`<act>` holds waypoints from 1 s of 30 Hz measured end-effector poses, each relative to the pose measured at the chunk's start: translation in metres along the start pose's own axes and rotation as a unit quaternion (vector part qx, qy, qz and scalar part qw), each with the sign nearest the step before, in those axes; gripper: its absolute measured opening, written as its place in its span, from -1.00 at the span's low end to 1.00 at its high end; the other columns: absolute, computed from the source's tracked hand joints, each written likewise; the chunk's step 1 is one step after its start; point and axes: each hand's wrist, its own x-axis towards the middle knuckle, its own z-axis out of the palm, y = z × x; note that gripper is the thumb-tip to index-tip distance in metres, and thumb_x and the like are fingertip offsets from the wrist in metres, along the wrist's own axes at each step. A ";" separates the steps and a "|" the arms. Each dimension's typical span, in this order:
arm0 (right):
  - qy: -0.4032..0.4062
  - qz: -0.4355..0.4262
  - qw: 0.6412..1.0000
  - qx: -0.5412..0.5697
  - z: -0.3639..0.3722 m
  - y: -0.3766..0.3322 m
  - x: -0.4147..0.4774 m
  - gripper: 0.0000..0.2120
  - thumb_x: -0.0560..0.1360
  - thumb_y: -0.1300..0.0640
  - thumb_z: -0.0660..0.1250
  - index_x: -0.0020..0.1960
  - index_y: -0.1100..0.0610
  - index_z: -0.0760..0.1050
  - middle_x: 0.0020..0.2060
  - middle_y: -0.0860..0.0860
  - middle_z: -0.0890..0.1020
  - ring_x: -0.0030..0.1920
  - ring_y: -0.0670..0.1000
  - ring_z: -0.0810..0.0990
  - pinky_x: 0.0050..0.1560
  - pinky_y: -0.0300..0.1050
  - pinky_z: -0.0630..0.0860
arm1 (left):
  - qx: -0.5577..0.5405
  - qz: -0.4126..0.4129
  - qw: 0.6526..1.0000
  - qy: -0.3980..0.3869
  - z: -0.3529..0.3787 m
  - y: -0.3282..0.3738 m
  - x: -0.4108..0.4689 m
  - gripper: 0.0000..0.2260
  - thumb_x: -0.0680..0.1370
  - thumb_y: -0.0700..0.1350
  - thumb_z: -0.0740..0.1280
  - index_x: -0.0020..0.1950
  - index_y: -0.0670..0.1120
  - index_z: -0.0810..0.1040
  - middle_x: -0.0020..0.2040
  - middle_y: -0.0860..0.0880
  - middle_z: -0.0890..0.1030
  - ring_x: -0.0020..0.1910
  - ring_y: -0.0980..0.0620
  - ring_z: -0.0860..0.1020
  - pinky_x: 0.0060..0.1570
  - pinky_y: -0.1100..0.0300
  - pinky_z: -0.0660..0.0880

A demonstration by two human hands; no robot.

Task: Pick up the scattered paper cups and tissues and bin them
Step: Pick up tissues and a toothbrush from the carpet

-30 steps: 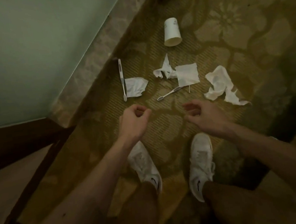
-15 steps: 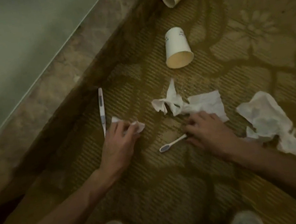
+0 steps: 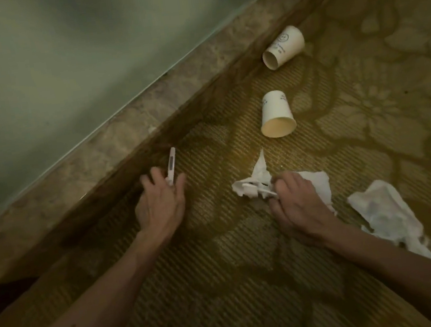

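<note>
**Both hands down among the litter**

Resting the left hand [image 3: 160,200] at centre left of the frame, fingers spread and nearly straight across the lower end of a white toothbrush [image 3: 172,163] beside the stone border [image 3: 123,137]; cannot tell whether gripping it or anything under the palm. Pinching a second toothbrush [image 3: 256,189] in the curled fingers of the right hand [image 3: 299,207], just right of centre, on top of a crumpled tissue [image 3: 260,171]. Covering part of a flatter tissue [image 3: 319,182] with the same hand. Toward the lower right edge, a third tissue [image 3: 385,215], bunched, apart from both hands. Above the right hand, lying on its side with mouth toward the viewer, the near paper cup [image 3: 276,114]. Higher up, close to the border, the far paper cup [image 3: 282,47], also on its side. Under everything, patterned carpet [image 3: 367,116].
</note>
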 end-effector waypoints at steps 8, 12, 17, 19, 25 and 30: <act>-0.041 0.070 0.996 0.044 0.011 0.001 0.016 -0.90 0.58 0.22 0.20 0.02 0.24 0.45 -0.03 0.20 0.57 -0.01 0.23 0.53 -0.08 0.05 0.43 | -0.015 0.127 0.988 -0.083 -0.004 0.004 0.000 -0.81 0.68 -0.06 0.15 0.07 -0.17 0.43 0.04 -0.22 0.55 0.03 -0.24 0.54 0.00 -0.07 0.45; -0.017 0.148 0.976 0.161 0.000 0.002 0.007 -0.95 0.55 0.20 0.28 -0.02 0.14 0.50 -0.15 0.07 0.62 -0.14 0.11 0.56 -0.22 -0.06 0.39 | -0.152 0.148 0.964 -0.158 0.005 0.041 -0.017 -0.90 0.67 -0.11 0.14 0.16 -0.04 0.38 -0.04 -0.06 0.56 -0.20 0.01 0.53 -0.20 0.10 0.42; 0.013 0.236 0.908 0.345 -0.034 0.004 -0.017 -0.60 0.41 0.20 0.48 -0.37 0.07 0.27 -0.48 -0.05 0.37 -0.43 -0.11 0.34 -0.38 -0.15 0.29 | -0.365 -0.058 0.882 -0.293 0.006 0.111 -0.042 -0.69 0.67 -0.01 0.13 0.20 -0.12 0.60 0.12 -0.14 0.65 0.10 -0.16 0.61 0.03 0.05 0.53; 0.034 0.240 0.891 0.384 -0.046 0.001 -0.026 -0.68 0.39 0.24 0.49 -0.35 0.14 0.35 -0.45 0.03 0.44 -0.39 -0.07 0.43 -0.33 -0.12 0.39 | -0.501 -0.109 0.712 -0.480 0.005 0.134 -0.058 -0.38 0.64 0.28 0.06 0.21 -0.19 0.63 0.17 -0.22 0.66 0.16 -0.18 0.63 0.13 0.01 0.57; 0.121 0.261 0.866 0.409 -0.051 0.009 -0.049 -0.65 0.42 0.19 0.47 -0.39 0.00 0.35 -0.52 -0.18 0.49 -0.42 -0.19 0.47 -0.35 -0.16 0.42 | -0.543 -0.123 0.609 -0.565 0.027 0.172 -0.089 -0.42 0.55 0.36 0.21 0.06 -0.13 0.70 0.11 -0.23 0.67 0.16 -0.17 0.64 0.27 -0.10 0.50; 0.065 0.223 0.868 0.439 -0.062 0.023 -0.069 -0.76 0.35 0.09 0.53 -0.27 -0.08 0.46 -0.39 -0.17 0.62 -0.29 -0.18 0.63 -0.27 -0.20 0.56 | -0.503 -0.136 0.652 -0.550 0.039 0.181 -0.102 -0.54 0.62 0.18 0.25 0.19 -0.20 0.63 0.10 -0.25 0.68 0.10 -0.18 0.67 0.10 -0.06 0.60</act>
